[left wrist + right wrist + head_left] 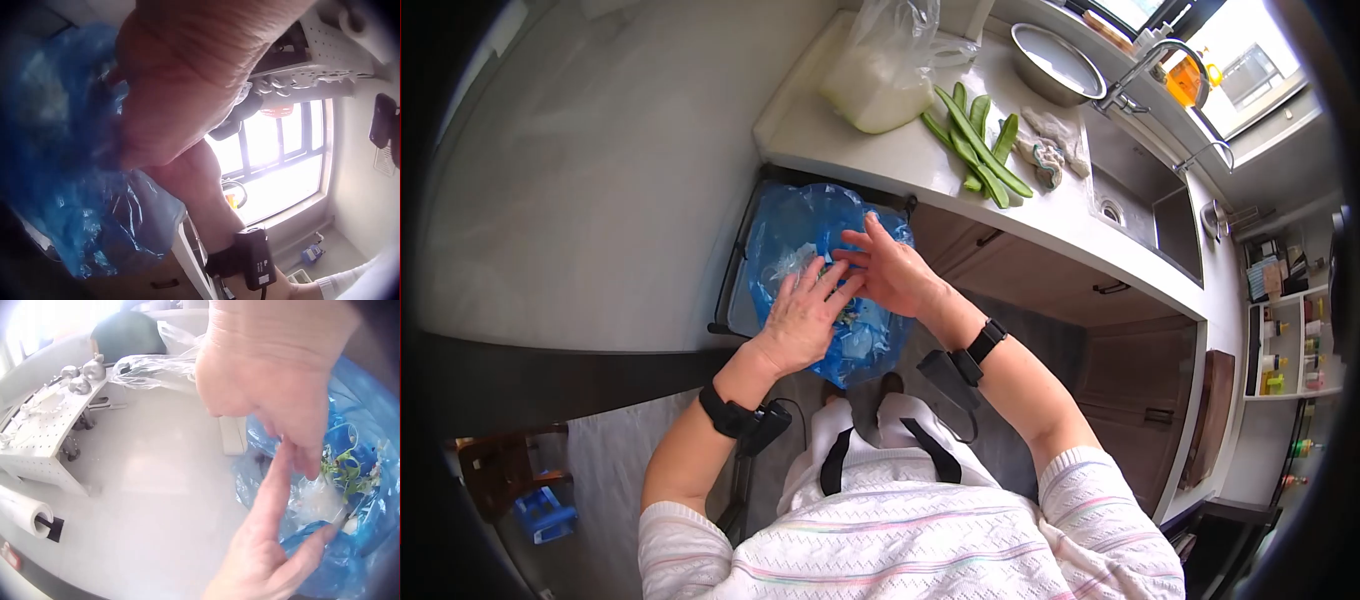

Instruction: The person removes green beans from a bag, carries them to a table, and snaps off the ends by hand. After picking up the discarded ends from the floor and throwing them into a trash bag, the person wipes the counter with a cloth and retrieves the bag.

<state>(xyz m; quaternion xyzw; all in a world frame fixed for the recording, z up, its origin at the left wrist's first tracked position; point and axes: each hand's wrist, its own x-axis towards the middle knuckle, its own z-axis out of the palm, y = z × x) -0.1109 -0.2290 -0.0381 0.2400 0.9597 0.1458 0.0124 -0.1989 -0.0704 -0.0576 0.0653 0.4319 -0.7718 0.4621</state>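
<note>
Left hand (800,320) and right hand (897,272) meet, fingers straight, over a blue plastic bag (800,225).
Neither hand grips anything; their fingers touch above the bag's open mouth. The bag sits below the front edge of the worktop (850,150), with green trimmings (340,465) inside. Long green pods (980,150) lie on the worktop.

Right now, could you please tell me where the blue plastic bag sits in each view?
Head: blue plastic bag centre-left, beneath the left hand and right hand.
Left wrist: it fills the left and lower part.
Right wrist: along the right edge, green scraps inside.
Shared landmark: the left hand, over the bag in all three.
</note>
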